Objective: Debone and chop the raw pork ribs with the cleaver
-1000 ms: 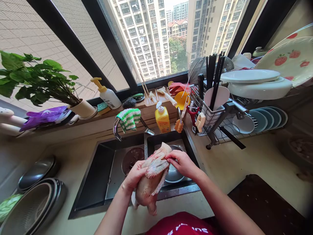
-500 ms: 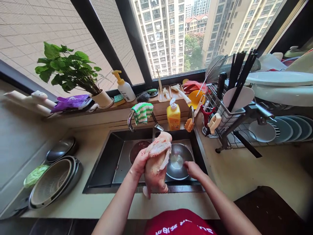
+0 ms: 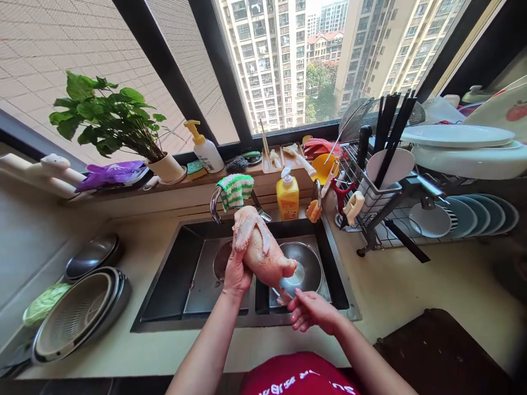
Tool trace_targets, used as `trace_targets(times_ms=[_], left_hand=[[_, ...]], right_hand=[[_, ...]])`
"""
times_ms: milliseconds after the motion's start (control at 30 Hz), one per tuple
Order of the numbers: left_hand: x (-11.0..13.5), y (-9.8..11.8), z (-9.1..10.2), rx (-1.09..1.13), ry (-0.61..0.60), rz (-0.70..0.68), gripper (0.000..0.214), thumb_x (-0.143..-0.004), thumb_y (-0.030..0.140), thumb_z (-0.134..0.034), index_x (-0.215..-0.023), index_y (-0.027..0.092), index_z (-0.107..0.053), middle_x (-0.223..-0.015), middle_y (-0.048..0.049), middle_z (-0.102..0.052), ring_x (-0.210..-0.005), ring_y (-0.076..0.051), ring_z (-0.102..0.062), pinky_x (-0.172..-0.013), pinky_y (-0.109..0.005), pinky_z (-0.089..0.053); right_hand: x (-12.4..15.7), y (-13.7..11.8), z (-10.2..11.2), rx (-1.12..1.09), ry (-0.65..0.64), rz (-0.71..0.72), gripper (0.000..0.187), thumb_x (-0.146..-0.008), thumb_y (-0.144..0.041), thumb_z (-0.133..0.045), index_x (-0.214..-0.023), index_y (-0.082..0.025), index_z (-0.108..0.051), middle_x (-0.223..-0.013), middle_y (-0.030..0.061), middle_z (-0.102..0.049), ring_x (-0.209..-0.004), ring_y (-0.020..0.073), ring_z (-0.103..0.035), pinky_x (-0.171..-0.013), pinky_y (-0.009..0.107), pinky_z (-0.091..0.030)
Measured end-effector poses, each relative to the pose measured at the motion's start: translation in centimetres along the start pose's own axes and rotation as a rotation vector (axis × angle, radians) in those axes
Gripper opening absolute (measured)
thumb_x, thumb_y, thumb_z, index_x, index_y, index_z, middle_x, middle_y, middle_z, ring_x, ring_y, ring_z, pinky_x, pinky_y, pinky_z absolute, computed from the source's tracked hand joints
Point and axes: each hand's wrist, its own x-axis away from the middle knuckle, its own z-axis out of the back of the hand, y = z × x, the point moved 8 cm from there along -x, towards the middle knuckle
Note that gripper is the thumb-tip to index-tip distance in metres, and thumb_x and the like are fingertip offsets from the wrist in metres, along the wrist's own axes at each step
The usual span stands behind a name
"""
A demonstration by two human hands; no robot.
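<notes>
A raw plucked chicken (image 3: pixel 261 249) is held above the divider of the double sink (image 3: pixel 193 274), tilted with its lower end toward the right. My left hand (image 3: pixel 237 271) grips it from below and the left side. Close to the chicken's lower end is my right hand (image 3: pixel 310 310), palm partly turned up and fingers apart, with nothing in it. Behind the chicken, a metal bowl (image 3: pixel 313 266) sits in the right basin. Part of another round bowl (image 3: pixel 220 260) shows in the left basin, mostly hidden by the chicken and my hand.
A faucet draped with a green-striped cloth (image 3: pixel 235 191) and a yellow pump bottle (image 3: pixel 287 195) stand behind the sink. Nested colanders (image 3: pixel 78 315) are on the left counter. To the right are a dish rack (image 3: pixel 382 203) and a dark board (image 3: pixel 444 351).
The chicken has turned, its lower end swinging right. My right hand has moved from the metal bowl's edge down and left, and its fingers have opened.
</notes>
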Motion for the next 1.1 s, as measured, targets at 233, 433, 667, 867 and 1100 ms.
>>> trace_targets(times_ms=[233, 433, 667, 867, 1100], left_hand=[[1.4, -1.3, 1.9, 0.132, 0.054, 0.049, 0.049, -0.074, 0.026, -0.064, -0.120, 0.035, -0.050, -0.120, 0.0044, -0.059, -0.126, -0.017, -0.038, -0.109, -0.034, -0.023], [1.9, -4.4, 6.9, 0.246, 0.077, 0.254, 0.040, -0.078, 0.019, -0.057, -0.117, 0.029, -0.054, -0.110, 0.0022, -0.065, -0.113, -0.014, -0.052, -0.108, -0.029, -0.026], [2.7, -5.7, 8.7, 0.202, 0.079, 0.195, 0.046, -0.068, 0.015, -0.066, -0.110, 0.031, -0.058, -0.109, 0.0032, -0.065, -0.106, -0.016, -0.056, -0.102, -0.030, -0.035], [2.5, -4.9, 7.8, 0.124, 0.077, 0.120, 0.047, -0.056, 0.023, -0.076, -0.101, 0.029, -0.064, -0.099, 0.0006, -0.068, -0.099, -0.019, -0.059, -0.093, -0.032, -0.042], [2.9, -2.8, 4.4, -0.143, -0.061, 0.042, 0.041, -0.054, 0.026, -0.077, -0.093, 0.019, -0.068, -0.088, -0.0048, -0.070, -0.087, -0.021, -0.063, -0.082, -0.029, -0.046]], right_hand=[[-2.1, -0.8, -1.2, -0.911, 0.136, 0.033, 0.019, -0.074, -0.033, -0.065, -0.078, -0.015, -0.061, -0.070, 0.0012, -0.068, -0.056, 0.0077, -0.062, -0.048, 0.014, -0.045], [-0.4, -2.4, 1.4, -0.898, 0.251, 0.224, 0.020, -0.064, -0.020, -0.074, -0.077, -0.016, -0.060, -0.063, -0.0031, -0.064, -0.054, 0.0072, -0.059, -0.049, 0.015, -0.047], [-1.0, -0.3, 2.1, -0.665, 0.267, 0.221, 0.037, -0.056, -0.036, -0.078, -0.080, -0.014, -0.061, -0.066, 0.0012, -0.066, -0.060, 0.0093, -0.061, -0.058, 0.019, -0.049], [-2.1, 1.8, 3.4, -0.299, 0.292, 0.151, 0.035, -0.059, -0.047, -0.070, -0.071, -0.015, -0.062, -0.056, -0.0019, -0.061, -0.041, 0.0058, -0.049, -0.038, 0.017, -0.036], [1.0, -3.2, 7.0, 0.406, 0.631, 0.470, 0.039, -0.067, -0.044, -0.058, -0.097, -0.019, -0.065, -0.094, 0.0074, -0.067, -0.080, 0.0213, -0.062, -0.065, 0.030, -0.049]])
